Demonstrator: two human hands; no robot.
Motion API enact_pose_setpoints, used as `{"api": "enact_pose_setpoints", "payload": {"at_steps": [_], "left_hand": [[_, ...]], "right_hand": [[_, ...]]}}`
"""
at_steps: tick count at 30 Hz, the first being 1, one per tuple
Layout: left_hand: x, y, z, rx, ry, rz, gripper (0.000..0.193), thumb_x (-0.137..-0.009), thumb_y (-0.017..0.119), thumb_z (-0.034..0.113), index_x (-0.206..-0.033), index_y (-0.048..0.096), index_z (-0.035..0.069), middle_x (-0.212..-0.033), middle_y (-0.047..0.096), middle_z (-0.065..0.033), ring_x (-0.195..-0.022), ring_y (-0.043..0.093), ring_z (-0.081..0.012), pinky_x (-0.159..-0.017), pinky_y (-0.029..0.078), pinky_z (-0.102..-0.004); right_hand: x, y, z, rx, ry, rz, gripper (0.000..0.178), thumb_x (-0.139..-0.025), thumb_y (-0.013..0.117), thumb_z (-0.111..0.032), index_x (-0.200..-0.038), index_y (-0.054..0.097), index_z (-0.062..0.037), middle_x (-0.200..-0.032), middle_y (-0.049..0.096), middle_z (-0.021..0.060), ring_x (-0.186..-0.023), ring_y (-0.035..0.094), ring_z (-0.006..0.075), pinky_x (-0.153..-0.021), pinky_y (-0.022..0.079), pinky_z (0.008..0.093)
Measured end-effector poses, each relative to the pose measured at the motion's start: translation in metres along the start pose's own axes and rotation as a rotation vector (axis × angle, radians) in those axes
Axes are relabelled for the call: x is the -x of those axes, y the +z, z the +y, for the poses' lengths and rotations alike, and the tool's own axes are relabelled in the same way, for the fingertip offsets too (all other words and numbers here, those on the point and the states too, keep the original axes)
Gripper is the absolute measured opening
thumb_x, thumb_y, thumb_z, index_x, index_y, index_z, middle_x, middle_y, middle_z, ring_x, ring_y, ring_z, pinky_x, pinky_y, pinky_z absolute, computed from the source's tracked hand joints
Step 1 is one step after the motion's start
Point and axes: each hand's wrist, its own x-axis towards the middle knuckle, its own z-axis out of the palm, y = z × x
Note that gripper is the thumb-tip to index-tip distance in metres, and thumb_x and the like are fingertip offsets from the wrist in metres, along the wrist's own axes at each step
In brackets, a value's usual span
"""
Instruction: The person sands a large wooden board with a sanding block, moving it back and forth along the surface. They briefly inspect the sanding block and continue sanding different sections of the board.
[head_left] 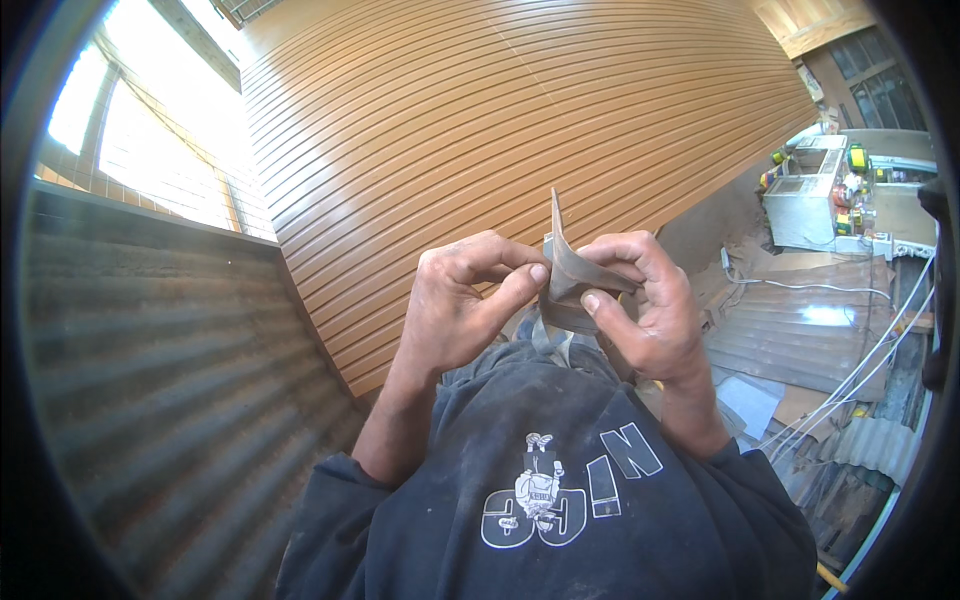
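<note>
In front of my waist, both hands hold a stiff, folded brown-grey sheet (575, 270) that looks like sandpaper. One flap of it stands up to a point, while another runs toward the right. My left hand (465, 295) pinches the left edge between thumb and index finger. The thumb of my right hand (650, 305) lies on the near side of the right flap, with fingers curled behind it. Pale strips (545, 338) hang just below the sheet; I cannot tell what they belong to.
A large orange-brown grooved panel (500, 110) spreads ahead. Corrugated metal (150, 390) stands along the left. At right are a white cabinet (805, 205) with small bottles and tools, white cables (850, 380), a sheet-covered surface (800, 325) and stacked scrap (855, 480).
</note>
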Motion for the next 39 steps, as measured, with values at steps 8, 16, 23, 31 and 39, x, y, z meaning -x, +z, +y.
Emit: {"api": "enact_pose_setpoints", "payload": {"at_steps": [8, 16, 23, 31, 39], "left_hand": [[-0.004, 0.014, -0.015, 0.109, 0.061, 0.17, 0.016, -0.095, 0.078, 0.012, -0.106, 0.078, 0.001, -0.098, 0.079, -0.013, -0.09, 0.076, -0.0201, -0.08, 0.062, -0.0333], [0.01, 0.038, -0.012, -0.41, 0.426, 0.251, 0.05, -0.077, 0.094, 0.015, -0.123, 0.076, 0.005, -0.125, 0.068, -0.0123, -0.111, 0.069, -0.0262, -0.085, 0.064, -0.0383], [0.001, 0.036, -0.02, -0.415, 0.445, 0.303, 0.048, -0.075, 0.095, 0.017, -0.119, 0.079, 0.007, -0.118, 0.074, -0.0116, -0.108, 0.071, -0.0281, -0.088, 0.061, -0.0389], [0.001, 0.036, -0.018, -0.333, 0.444, 0.26, 0.054, -0.072, 0.098, 0.018, -0.12, 0.078, 0.005, -0.118, 0.077, -0.0142, -0.107, 0.076, -0.0259, -0.087, 0.064, -0.0357], [0.006, 0.037, -0.018, -0.404, 0.579, 0.362, 0.047, -0.072, 0.096, 0.01, -0.115, 0.075, 0.005, -0.1, 0.077, -0.0077, -0.082, 0.074, -0.0215, -0.069, 0.06, -0.0327]], "right_hand": [[0.005, -0.008, 0.019, -0.345, 0.118, 0.13, 0.035, -0.098, 0.063, 0.001, -0.132, 0.054, 0.0024, -0.119, 0.073, 0.0152, -0.113, 0.068, 0.0168, -0.1, 0.054, 0.0316], [-0.001, 0.004, 0.033, -0.676, 0.208, 0.273, 0.04, -0.1, 0.067, -0.003, -0.135, 0.049, 0.0038, -0.123, 0.069, 0.0168, -0.113, 0.066, 0.0155, -0.097, 0.055, 0.0324], [0.0, 0.005, 0.029, -0.751, 0.198, 0.172, 0.055, -0.093, 0.07, 0.002, -0.142, 0.045, 0.0054, -0.127, 0.066, 0.0201, -0.118, 0.068, 0.0228, -0.103, 0.058, 0.0387], [-0.003, 0.0, 0.026, -0.917, 0.264, 0.153, 0.057, -0.094, 0.07, 0.004, -0.145, 0.044, 0.0045, -0.128, 0.068, 0.0211, -0.119, 0.068, 0.0244, -0.103, 0.058, 0.0388], [0.0, 0.005, 0.023, -0.778, 0.202, 0.07, 0.053, -0.095, 0.072, 0.002, -0.141, 0.047, 0.0043, -0.127, 0.07, 0.0199, -0.121, 0.067, 0.0219, -0.103, 0.054, 0.0353]]}}
